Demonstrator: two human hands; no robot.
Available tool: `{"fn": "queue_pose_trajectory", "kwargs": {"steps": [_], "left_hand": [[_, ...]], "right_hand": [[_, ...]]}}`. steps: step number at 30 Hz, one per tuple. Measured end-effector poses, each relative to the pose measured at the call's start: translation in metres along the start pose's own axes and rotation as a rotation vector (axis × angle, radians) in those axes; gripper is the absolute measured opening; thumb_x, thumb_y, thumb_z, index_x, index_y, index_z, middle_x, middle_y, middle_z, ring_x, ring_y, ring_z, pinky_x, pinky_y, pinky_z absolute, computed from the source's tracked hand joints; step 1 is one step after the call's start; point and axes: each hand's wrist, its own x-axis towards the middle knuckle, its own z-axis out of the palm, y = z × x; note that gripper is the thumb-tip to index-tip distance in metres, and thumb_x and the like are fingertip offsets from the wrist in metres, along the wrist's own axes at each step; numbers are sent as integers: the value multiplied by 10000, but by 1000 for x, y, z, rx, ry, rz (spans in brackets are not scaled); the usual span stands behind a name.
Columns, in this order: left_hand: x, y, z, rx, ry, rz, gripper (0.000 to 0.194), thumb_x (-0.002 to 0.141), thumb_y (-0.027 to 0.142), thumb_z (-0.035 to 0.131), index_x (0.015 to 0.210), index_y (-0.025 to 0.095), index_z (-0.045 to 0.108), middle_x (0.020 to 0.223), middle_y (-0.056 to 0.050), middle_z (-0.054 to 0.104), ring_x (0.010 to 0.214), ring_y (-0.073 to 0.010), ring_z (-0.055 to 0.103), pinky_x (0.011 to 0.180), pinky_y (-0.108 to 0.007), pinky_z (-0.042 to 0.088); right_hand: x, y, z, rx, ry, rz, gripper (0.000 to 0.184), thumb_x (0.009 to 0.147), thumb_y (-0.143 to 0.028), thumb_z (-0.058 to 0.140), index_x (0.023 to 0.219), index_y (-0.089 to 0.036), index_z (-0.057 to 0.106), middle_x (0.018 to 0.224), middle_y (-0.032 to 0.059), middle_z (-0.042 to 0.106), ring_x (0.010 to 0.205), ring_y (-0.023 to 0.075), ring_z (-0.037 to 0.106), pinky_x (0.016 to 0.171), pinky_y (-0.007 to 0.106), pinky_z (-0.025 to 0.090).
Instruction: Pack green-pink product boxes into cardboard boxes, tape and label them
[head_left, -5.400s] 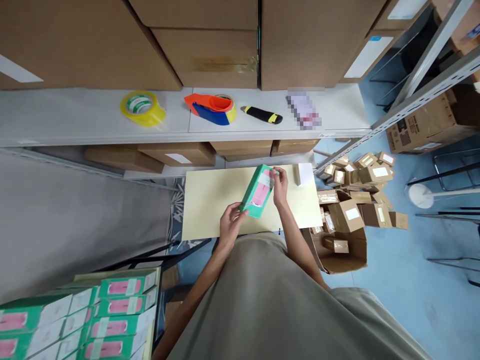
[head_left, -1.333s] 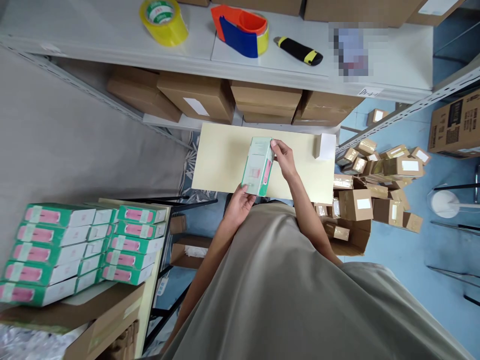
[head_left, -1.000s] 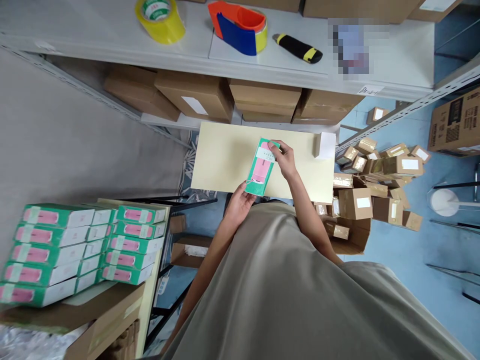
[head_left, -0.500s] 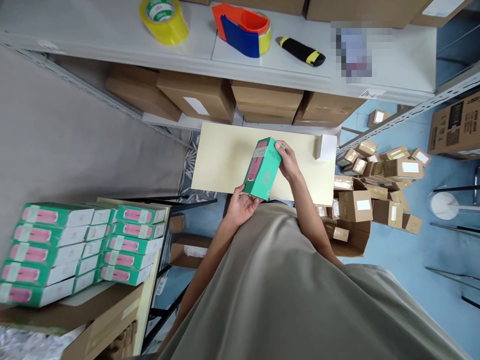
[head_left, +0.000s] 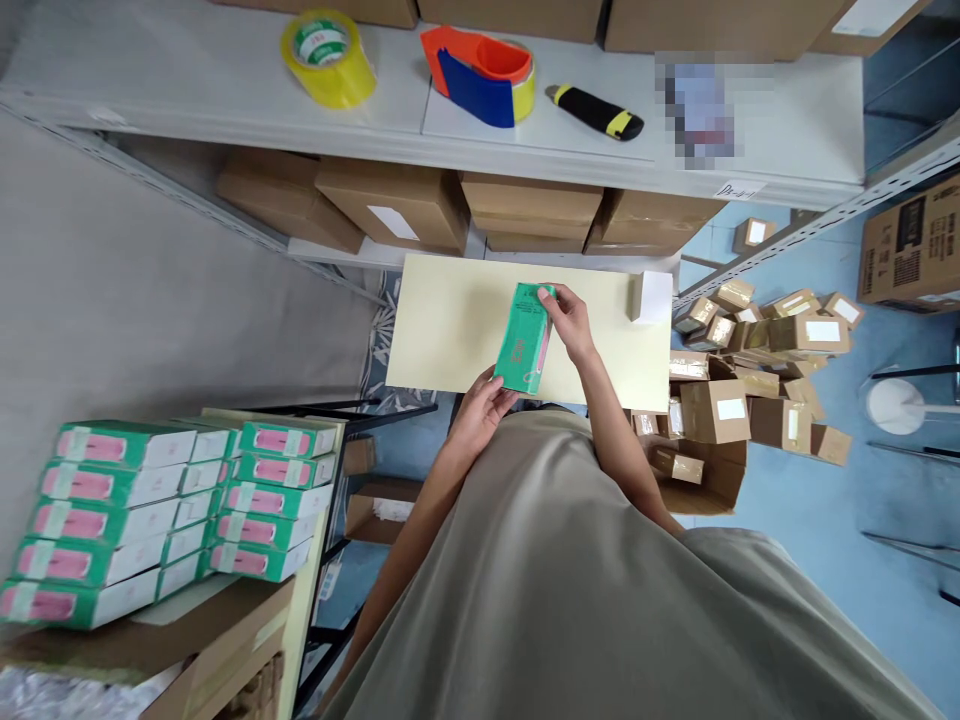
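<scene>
A green product box (head_left: 523, 338) is held over the pale yellow tabletop (head_left: 442, 320), its plain green side with small print facing up. A strip of its pink printed side shows along the right edge. My left hand (head_left: 481, 408) grips the lower left corner, thumb on top and fingers beneath. At the upper right corner, my right hand (head_left: 564, 315) pinches the box with the thumb on its face. A small white box (head_left: 651, 298) stands on the tabletop's right end.
Stacked green-and-pink boxes (head_left: 97, 510) sit at lower left above an open carton (head_left: 225, 640). The shelf (head_left: 225, 110) ahead bears yellow tape (head_left: 330, 60), a tape dispenser (head_left: 480, 75), and a utility knife (head_left: 596, 110). Small parcels (head_left: 716, 410) lie heaped on the right.
Between my hands, the green box has been turned over its long axis: white side, then pink printed front, now plain green side. Both hands stay near the same spot over the tabletop.
</scene>
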Motion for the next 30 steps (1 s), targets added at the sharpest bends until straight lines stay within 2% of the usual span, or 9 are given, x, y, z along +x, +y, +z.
{"fn": "queue_pose_trajectory", "kwargs": {"steps": [3,6,12,16,20,23,26,28,30], "left_hand": [[2,7,0,-91,14,-134,255,949,270,832,1183,219,742,993,-48,826,917,-182,829,818,-226,702],[3,12,-4,-162,-12,-253,331,967,371,808,1256,237,719,1098,-80,834,1034,-232,851,704,-192,687],[3,16,-11,-190,-69,-318,503,968,493,754,1385,223,674,1210,-169,799,1012,-241,837,692,-234,701],[1,19,-12,-222,-62,-329,520,1009,507,690,1423,194,666,1159,-167,793,872,-199,815,703,-236,699],[-4,29,-14,-189,-89,-277,586,1009,561,710,1476,209,655,1120,-144,793,925,-217,825,738,-251,698],[-4,39,-14,-172,-126,-241,571,1028,611,690,1440,216,683,1079,-136,798,999,-247,834,741,-266,689],[5,49,-13,-51,-168,-216,577,1034,703,651,1273,185,739,1043,-160,811,1044,-317,839,731,-326,685],[17,59,-11,100,-150,-106,604,1013,774,656,1104,183,746,988,-164,804,1018,-340,833,736,-353,677],[33,73,-7,255,-61,138,597,969,801,725,1000,205,723,964,-141,791,1011,-319,818,802,-357,670]], "right_hand": [[-1,4,-3,-1,-51,-22,679,825,-857,811,1180,-278,795,1342,87,791,1236,283,704,1072,415,595],[-1,8,-7,-24,-100,-3,671,835,-809,806,1244,-277,806,1413,107,783,1270,309,711,1058,439,610],[-1,4,-22,-121,-222,-77,513,965,-509,680,1432,-321,776,1578,76,717,1511,343,604,1247,523,525],[-4,10,-25,-311,-429,-200,819,855,-286,738,1663,-318,604,1733,101,551,1650,362,437,1386,597,368],[-21,33,-11,-438,-492,-137,1097,733,-207,819,1761,-282,442,1756,164,408,1667,390,373,1388,610,374],[-39,53,4,-402,-451,-52,1021,705,-216,845,1672,-260,517,1651,181,470,1588,373,471,1309,561,486],[-49,63,13,-294,-372,91,875,690,-291,877,1522,-262,609,1584,165,535,1401,339,609,1124,499,621],[-51,60,15,-208,-345,200,830,651,-374,938,1423,-263,653,1557,142,587,1246,294,674,1014,443,655],[-53,51,16,-93,-349,309,786,624,-434,981,1334,-263,689,1442,95,694,1118,242,712,958,388,661]]}}
